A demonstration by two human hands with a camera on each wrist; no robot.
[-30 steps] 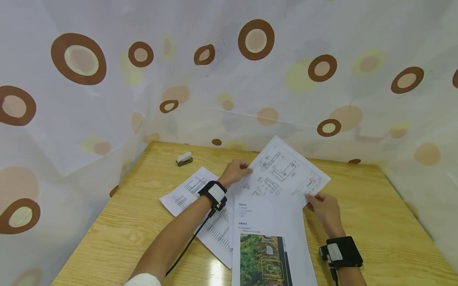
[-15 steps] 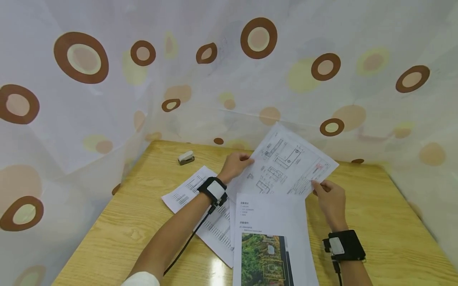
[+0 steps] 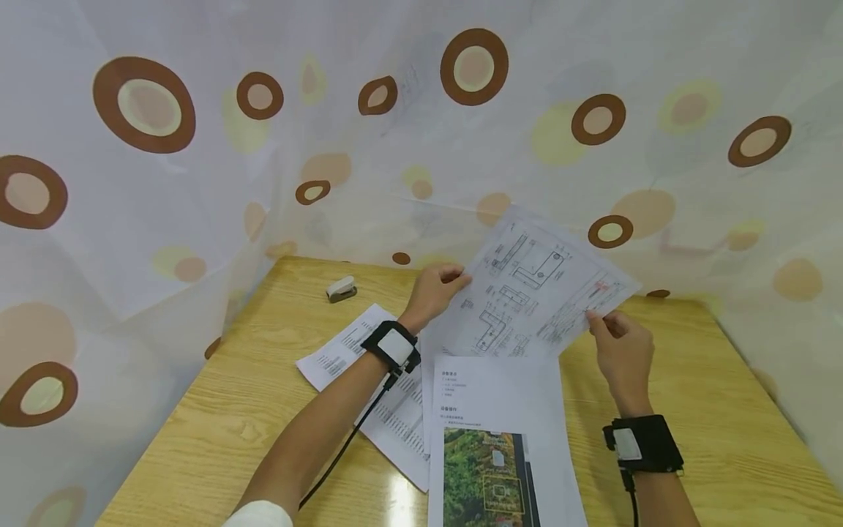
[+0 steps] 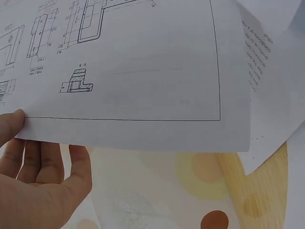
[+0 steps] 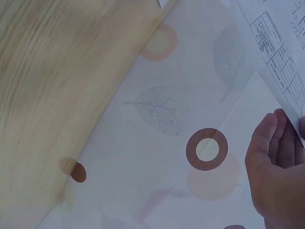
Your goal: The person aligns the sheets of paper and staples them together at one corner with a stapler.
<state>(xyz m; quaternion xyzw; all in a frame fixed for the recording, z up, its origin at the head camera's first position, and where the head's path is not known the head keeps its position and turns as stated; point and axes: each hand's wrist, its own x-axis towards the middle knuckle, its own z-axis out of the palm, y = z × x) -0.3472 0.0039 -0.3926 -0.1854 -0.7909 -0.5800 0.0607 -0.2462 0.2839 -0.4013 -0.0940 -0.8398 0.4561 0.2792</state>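
Observation:
A white sheet of paper with technical drawings (image 3: 527, 285) is held up at a slant above the table. My left hand (image 3: 431, 294) pinches its left edge; in the left wrist view the thumb lies on the printed face and the fingers of the left hand (image 4: 47, 176) are behind it. By its lower right edge, my right hand (image 3: 622, 351) pinches the same sheet. Below it, a sheet with a colour picture (image 3: 503, 395) overlaps the drawing's lower part. Under my left forearm lie text-covered papers (image 3: 356, 344).
A small white and grey stapler (image 3: 341, 289) sits at the back left of the wooden table (image 3: 217, 432). A curtain with brown rings (image 3: 395, 146) hangs close behind the table's far edge. Cables run from both wrist cameras.
Both hands have raised the drawing sheet up and away, with the right hand also moving to the right. More of the drawing shows above the picture sheet. The stapler and text papers stay put.

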